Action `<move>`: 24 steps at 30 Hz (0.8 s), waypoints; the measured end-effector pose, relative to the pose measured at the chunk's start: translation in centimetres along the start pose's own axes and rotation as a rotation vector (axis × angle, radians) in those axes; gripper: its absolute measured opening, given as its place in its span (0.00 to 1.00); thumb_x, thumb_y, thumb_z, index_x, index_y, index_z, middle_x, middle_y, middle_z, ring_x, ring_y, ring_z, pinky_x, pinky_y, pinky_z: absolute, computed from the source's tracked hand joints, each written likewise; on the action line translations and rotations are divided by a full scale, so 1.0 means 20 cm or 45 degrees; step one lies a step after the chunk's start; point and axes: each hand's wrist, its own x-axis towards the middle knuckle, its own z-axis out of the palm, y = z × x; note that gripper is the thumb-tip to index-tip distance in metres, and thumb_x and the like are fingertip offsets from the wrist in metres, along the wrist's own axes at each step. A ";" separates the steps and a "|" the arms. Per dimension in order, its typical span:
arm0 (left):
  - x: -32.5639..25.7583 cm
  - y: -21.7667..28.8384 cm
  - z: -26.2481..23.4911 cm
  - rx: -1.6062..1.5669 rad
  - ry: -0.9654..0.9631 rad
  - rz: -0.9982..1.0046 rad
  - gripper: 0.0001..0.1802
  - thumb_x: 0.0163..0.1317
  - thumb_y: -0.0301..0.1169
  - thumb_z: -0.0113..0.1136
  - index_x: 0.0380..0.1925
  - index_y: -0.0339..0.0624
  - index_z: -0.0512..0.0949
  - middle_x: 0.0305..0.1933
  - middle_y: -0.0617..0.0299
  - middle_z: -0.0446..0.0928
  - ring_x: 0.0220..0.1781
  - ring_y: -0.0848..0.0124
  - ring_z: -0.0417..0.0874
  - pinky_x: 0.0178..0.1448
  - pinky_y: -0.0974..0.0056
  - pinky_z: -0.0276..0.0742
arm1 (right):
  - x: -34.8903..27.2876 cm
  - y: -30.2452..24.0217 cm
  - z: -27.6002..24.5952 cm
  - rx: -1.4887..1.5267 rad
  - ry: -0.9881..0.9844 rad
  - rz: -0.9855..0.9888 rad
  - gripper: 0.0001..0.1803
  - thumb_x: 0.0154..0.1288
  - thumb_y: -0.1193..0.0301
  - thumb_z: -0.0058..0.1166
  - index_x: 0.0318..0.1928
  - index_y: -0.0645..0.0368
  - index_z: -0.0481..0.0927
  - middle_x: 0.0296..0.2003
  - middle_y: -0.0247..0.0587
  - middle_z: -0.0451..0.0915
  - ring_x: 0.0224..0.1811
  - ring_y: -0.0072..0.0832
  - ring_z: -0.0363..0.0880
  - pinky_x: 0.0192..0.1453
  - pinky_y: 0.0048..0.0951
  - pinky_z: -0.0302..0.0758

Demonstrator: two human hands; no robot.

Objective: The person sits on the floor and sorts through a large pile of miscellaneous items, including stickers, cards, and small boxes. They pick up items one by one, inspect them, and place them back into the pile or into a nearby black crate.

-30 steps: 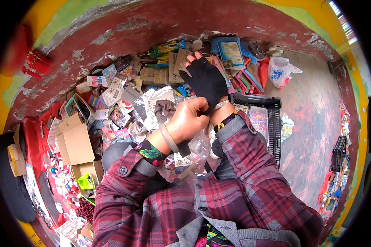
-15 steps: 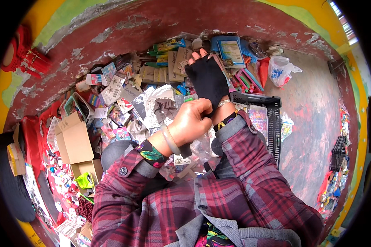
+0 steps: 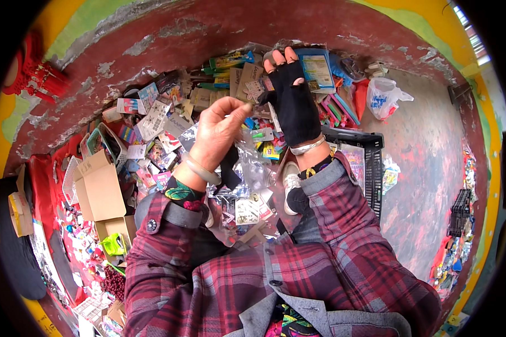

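My right hand (image 3: 296,104) wears a black fingerless glove. Its bare fingertips stick out of the top, mostly stretched and apart, with one shorter tip showing lower on the glove's right side. A metal bracelet (image 3: 308,146) circles that wrist. Just left of the glove's thumb, my bare left hand (image 3: 219,132) is closed, thumb and forefinger pinched together. Black fabric that looks like a second glove (image 3: 229,167) hangs below its palm; the hand hides the rest. A pale bangle (image 3: 201,169) rings the left wrist. Clear plastic bags (image 3: 252,164) lie below my hands.
Packets and cards (image 3: 154,121) are heaped against the red wall (image 3: 208,33). A black crate (image 3: 375,174) stands right of my right forearm. To the left sit an open cardboard box (image 3: 104,188) and a basket (image 3: 109,143). A white plastic bag (image 3: 385,96) rests on the grey floor (image 3: 413,168).
My left hand has let go of the glove's cuff at my right wrist and moved up and left. The right hand has turned and its fingers are straighter. The hanging black fabric shows more.
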 end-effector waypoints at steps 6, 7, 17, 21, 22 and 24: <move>0.04 -0.07 0.00 0.133 0.019 0.097 0.09 0.62 0.32 0.57 0.38 0.38 0.76 0.29 0.70 0.77 0.20 0.86 0.65 0.23 0.79 0.61 | 0.00 -0.01 0.01 -0.224 -0.124 0.029 0.48 0.61 0.41 0.43 0.69 0.57 0.43 0.68 0.43 0.50 0.70 0.35 0.51 0.66 0.34 0.57; 0.04 -0.07 0.00 0.114 0.017 0.102 0.09 0.62 0.32 0.57 0.38 0.39 0.76 0.29 0.70 0.77 0.20 0.86 0.65 0.23 0.79 0.61 | 0.00 -0.01 0.02 -0.180 -0.132 0.048 0.45 0.63 0.43 0.43 0.69 0.57 0.43 0.68 0.43 0.52 0.70 0.34 0.52 0.65 0.32 0.57; 0.02 -0.01 -0.03 -0.029 -0.120 -0.005 0.06 0.61 0.28 0.54 0.32 0.37 0.76 0.26 0.64 0.78 0.19 0.81 0.71 0.25 0.75 0.68 | 0.00 -0.03 -0.01 0.109 -0.135 0.210 0.40 0.67 0.45 0.36 0.70 0.54 0.44 0.66 0.43 0.57 0.65 0.34 0.62 0.52 0.27 0.71; 0.02 0.01 -0.05 -0.070 -0.048 0.008 0.06 0.60 0.28 0.55 0.31 0.36 0.78 0.25 0.66 0.77 0.20 0.81 0.72 0.26 0.75 0.68 | 0.00 -0.06 0.00 0.217 -0.146 0.304 0.38 0.67 0.43 0.32 0.70 0.49 0.43 0.66 0.43 0.55 0.67 0.36 0.58 0.59 0.31 0.66; 0.02 0.01 -0.05 -0.064 -0.056 0.009 0.06 0.60 0.28 0.54 0.32 0.36 0.77 0.26 0.64 0.77 0.21 0.81 0.72 0.26 0.74 0.70 | 0.00 -0.07 0.00 0.259 -0.175 0.307 0.38 0.67 0.43 0.30 0.70 0.47 0.44 0.67 0.42 0.54 0.68 0.36 0.56 0.61 0.34 0.63; 0.03 -0.01 -0.06 -0.058 -0.069 0.017 0.07 0.61 0.28 0.53 0.33 0.35 0.77 0.28 0.62 0.78 0.21 0.80 0.73 0.27 0.73 0.72 | 0.00 -0.08 0.00 0.341 -0.233 0.313 0.37 0.67 0.42 0.27 0.70 0.45 0.44 0.68 0.42 0.52 0.70 0.38 0.51 0.66 0.39 0.57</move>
